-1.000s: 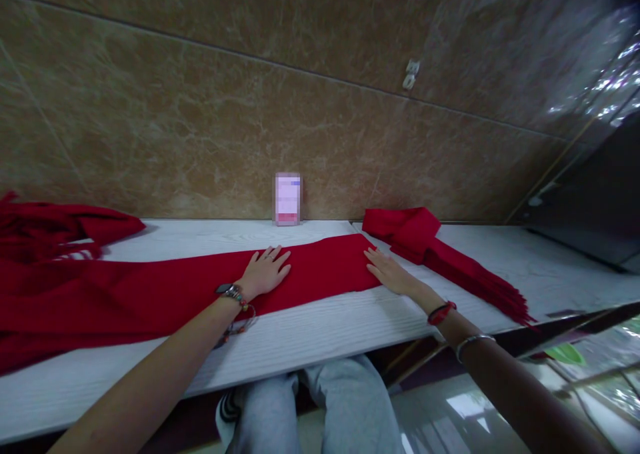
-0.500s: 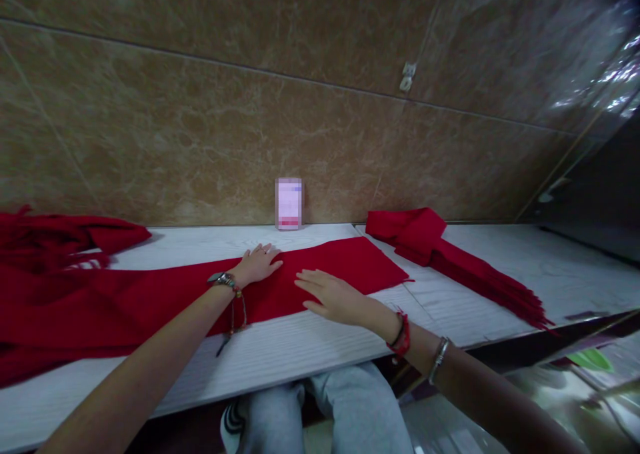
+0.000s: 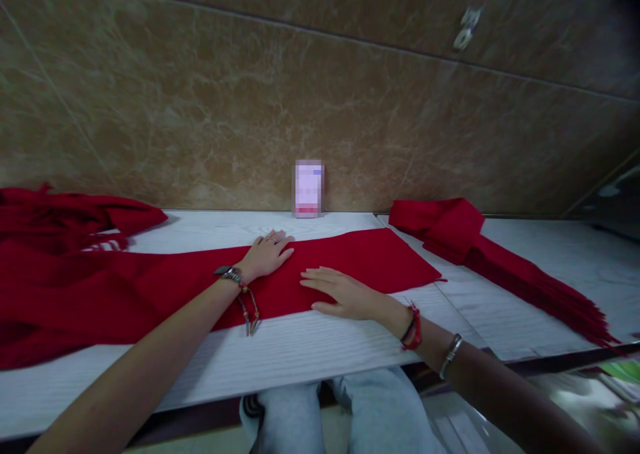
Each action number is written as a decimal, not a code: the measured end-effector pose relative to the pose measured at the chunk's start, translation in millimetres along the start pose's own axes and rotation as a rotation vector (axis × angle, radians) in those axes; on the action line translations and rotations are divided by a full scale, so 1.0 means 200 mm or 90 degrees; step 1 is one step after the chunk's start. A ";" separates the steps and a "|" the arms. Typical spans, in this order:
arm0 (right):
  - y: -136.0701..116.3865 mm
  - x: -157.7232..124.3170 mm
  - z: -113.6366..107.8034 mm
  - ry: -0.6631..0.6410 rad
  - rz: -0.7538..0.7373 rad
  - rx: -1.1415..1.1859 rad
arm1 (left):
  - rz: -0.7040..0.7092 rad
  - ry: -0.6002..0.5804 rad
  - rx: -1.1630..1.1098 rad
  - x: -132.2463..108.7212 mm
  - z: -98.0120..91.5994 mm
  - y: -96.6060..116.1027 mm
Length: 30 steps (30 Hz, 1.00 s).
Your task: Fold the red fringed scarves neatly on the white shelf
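A long red scarf [image 3: 370,257] lies flat across the table, its right end slanting to a point and its left part bunched in loose folds. My left hand [image 3: 265,254] rests on the scarf near its far edge, palm down with fingers stretched out. To the right of it, my right hand [image 3: 345,294] lies flat over the near half of the cloth, fingers extended leftward. Neither hand grasps the fabric.
A second red scarf [image 3: 435,231], folded over with a fringed end, lies on the right of the white table [image 3: 300,341]. More rumpled red cloth with fringe [image 3: 100,217] is at the left. A phone with a blurred screen [image 3: 309,189] leans against the tiled wall [image 3: 240,107].
The view has shifted, so the table and scarves appear further right and slightly higher. Both hands stay flat on the scarf, in nearly the same places.
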State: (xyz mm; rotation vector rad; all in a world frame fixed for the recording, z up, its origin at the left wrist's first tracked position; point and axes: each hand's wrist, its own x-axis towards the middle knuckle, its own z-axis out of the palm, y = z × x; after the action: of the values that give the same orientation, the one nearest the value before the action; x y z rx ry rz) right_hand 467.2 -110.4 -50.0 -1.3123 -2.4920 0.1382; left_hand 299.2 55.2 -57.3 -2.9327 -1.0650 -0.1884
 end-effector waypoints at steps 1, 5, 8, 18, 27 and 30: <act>0.00 0.00 0.00 -0.003 -0.009 0.004 | 0.006 0.017 -0.007 0.00 0.00 0.00; 0.00 -0.02 -0.02 -0.012 -0.035 0.005 | 0.012 0.063 -0.028 -0.01 0.00 -0.01; 0.00 -0.02 -0.02 -0.017 -0.019 -0.016 | 0.012 0.037 -0.020 -0.02 -0.01 -0.02; 0.12 -0.04 -0.02 0.053 0.180 -0.205 | 0.181 -0.097 -0.041 -0.12 -0.06 0.07; 0.59 -0.41 -0.13 -0.008 0.383 -0.213 | 0.190 -0.100 -0.042 -0.10 -0.02 0.05; 0.67 -0.52 -0.18 0.001 0.440 -0.218 | 0.185 -0.101 -0.036 -0.10 -0.03 0.05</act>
State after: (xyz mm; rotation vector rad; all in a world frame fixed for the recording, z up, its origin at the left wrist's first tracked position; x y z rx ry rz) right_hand 639.0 -120.3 -70.9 -2.2647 -2.0065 -0.1442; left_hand 290.0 33.8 -54.2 -3.1499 -0.6417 0.0204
